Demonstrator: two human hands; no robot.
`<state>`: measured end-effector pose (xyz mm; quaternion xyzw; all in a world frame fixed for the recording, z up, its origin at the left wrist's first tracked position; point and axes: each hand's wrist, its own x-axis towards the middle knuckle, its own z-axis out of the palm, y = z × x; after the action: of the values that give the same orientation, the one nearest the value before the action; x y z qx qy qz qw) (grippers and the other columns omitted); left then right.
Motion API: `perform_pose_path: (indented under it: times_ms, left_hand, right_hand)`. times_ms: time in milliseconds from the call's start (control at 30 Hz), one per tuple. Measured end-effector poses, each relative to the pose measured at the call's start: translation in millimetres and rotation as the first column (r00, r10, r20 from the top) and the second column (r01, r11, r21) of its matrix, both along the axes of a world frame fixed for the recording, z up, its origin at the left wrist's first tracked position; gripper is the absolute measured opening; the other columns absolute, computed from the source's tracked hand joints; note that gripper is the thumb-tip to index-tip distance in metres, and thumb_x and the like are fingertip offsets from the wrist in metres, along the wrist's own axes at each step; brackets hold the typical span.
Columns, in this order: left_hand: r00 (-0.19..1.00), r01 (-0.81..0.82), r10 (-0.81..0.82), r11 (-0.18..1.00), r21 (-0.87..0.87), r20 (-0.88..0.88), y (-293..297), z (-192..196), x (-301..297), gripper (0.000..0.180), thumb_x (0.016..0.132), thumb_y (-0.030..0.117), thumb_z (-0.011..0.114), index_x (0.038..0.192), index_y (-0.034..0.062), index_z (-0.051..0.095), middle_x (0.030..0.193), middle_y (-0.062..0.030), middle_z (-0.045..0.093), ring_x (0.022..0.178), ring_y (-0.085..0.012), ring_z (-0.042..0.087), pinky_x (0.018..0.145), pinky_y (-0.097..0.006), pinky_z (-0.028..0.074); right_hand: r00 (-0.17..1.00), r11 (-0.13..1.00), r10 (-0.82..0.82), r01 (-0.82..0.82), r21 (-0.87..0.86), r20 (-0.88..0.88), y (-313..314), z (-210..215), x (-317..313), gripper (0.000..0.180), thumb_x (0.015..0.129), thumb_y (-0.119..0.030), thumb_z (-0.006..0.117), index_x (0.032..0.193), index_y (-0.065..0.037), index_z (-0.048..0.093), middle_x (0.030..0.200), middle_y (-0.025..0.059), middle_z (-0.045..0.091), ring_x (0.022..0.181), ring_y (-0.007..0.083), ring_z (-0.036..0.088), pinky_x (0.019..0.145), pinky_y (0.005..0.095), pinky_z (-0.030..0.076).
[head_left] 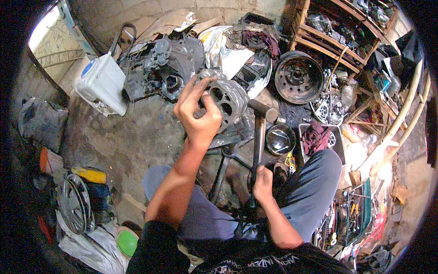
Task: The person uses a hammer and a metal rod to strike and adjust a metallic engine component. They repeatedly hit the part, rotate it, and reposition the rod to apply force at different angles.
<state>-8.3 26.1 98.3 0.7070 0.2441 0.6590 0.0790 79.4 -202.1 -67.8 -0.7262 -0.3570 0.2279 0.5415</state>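
My left hand [198, 107] is closed round the edge of a grey metal housing [233, 93], a cast part with several round bores in its face. It is tilted up in front of me, above a black metal stand [222, 176]. In my right hand [263, 182] is a hammer [258, 141], gripped low on its dark handle. The hammer stands nearly upright, its heavy head [269, 114] at the top, close to the right side of the housing. From this view I cannot tell whether the two touch.
Beyond the housing lies a large grey gearbox casing [175, 55], with a white plastic jug [101, 84] to its left. A wheel rim [299, 76], a round pan [280, 138] and a bin with a maroon rag [315, 137] are at right. A green toolbox [362, 212] sits lower right.
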Motion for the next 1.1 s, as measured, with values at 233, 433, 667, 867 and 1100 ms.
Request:
perform_pose_path:
  times_ms: [233,433,667,867,1100]
  left_hand:
    - [0.999,0.019,-0.019,1.0,0.001,-0.045,-9.2,6.0,0.5,0.037,0.07,-0.008,0.05,0.096,0.005,0.073,0.097,-0.0185,0.069,0.097,-0.0375,0.065,0.083,-0.042,0.051]
    - [0.999,0.027,-0.026,1.0,0.011,-0.045,-8.5,5.2,0.3,0.036,0.07,-0.008,0.05,0.097,0.0027,0.072,0.095,-0.0155,0.07,0.099,-0.0365,0.065,0.085,-0.041,0.051]
    - [1.0,0.015,-0.015,1.0,0.003,-0.014,-11.3,7.6,0.2,0.035,0.071,-0.008,0.05,0.096,0.0007,0.072,0.094,-0.0145,0.071,0.099,-0.0352,0.066,0.087,-0.04,0.051]
    - [0.998,0.02,-0.017,0.999,-0.036,0.065,-5.3,8.1,-4.6,0.032,0.073,-0.007,0.049,0.095,-0.0008,0.071,0.096,-0.0148,0.071,0.096,-0.0345,0.067,0.088,-0.039,0.051]
    - [0.996,-0.043,0.046,0.998,-0.045,0.08,-3.8,-0.2,-6.2,0.029,0.075,-0.006,0.052,0.096,0.0009,0.072,0.097,-0.0155,0.071,0.098,-0.0332,0.067,0.089,-0.037,0.05]
  right_hand:
    - [1.0,0.997,-0.014,0.012,0.071,0.02,0.6,15.1,1.6,0.051,0.101,-0.038,0.044,0.069,0.0,0.046,0.057,0.0072,0.04,0.058,0.0147,0.039,0.052,0.0397,0.034]
    - [0.984,0.998,-0.019,0.007,0.07,0.175,1.5,24.6,10.9,0.036,0.099,-0.027,0.047,0.077,0.001,0.055,0.057,0.0129,0.046,0.049,0.0272,0.047,0.051,0.0411,0.037]
    - [0.875,0.961,-0.143,0.012,0.275,0.463,-23.3,30.4,9.6,0.016,0.076,-0.011,0.058,0.085,0.002,0.061,0.071,0.0145,0.06,0.071,0.0313,0.061,0.069,0.0375,0.047]
    - [0.992,0.996,-0.091,0.089,0.025,0.092,-0.3,8.5,-0.7,0.04,0.099,-0.028,0.048,0.075,0.004,0.053,0.06,0.0131,0.048,0.056,0.0216,0.045,0.054,0.0379,0.038]
    - [0.977,0.993,-0.068,0.046,0.109,0.201,-1.6,23.0,3.8,0.036,0.098,-0.028,0.049,0.09,0.005,0.062,0.061,0.0195,0.056,0.054,0.0329,0.056,0.055,0.0417,0.043]
